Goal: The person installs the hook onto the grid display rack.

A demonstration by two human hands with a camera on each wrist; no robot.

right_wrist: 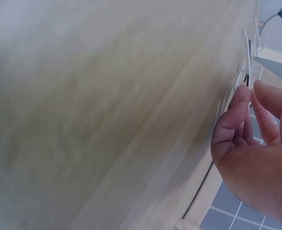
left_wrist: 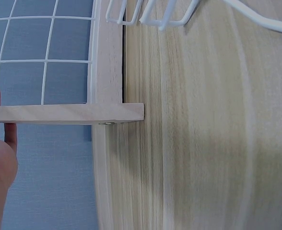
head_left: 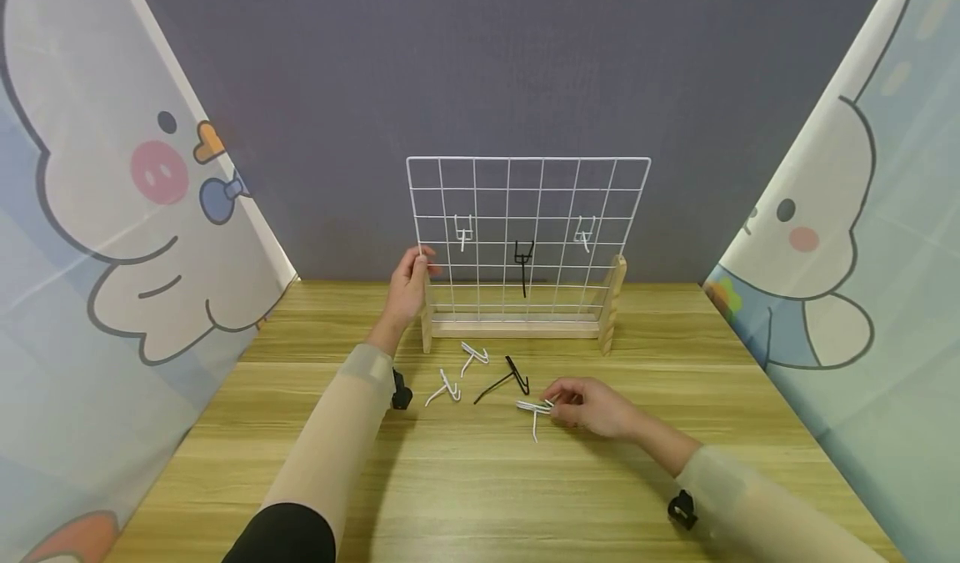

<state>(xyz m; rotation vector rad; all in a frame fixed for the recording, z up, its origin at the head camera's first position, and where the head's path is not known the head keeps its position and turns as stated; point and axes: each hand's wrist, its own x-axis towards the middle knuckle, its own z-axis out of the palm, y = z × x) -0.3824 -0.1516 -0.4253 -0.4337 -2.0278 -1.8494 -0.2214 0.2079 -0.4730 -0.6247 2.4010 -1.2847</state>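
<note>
Head view: a white hook [head_left: 535,409] is being pinched at one end by the thumb and fingers of the right hand [head_left: 600,409]; whether it is being held on or just above the wooden table [head_left: 480,496] cannot be told. With this hook taken as the clock's centre, the hand is reaching in from three o'clock. A loose black hook [head_left: 513,369] is lying near, between ten and eleven; one loose white hook [head_left: 474,351] is lying past it at about ten, another loose white hook [head_left: 448,385] nearer nine. At twelve o'clock a white wire grid [head_left: 508,188] is being held up by a wooden stand [head_left: 517,329]. Around the grid's own centre, white hooks are hanging at nine [head_left: 463,236] and three, and a hung black hook [head_left: 522,259] at six. The stand's left upright [head_left: 427,321] is being gripped by the left hand [head_left: 407,289], well apart from the right. Behind, a dark backdrop [head_left: 480,62] is being flanked by cartoon panels [head_left: 97,221] at nine and three.
</note>
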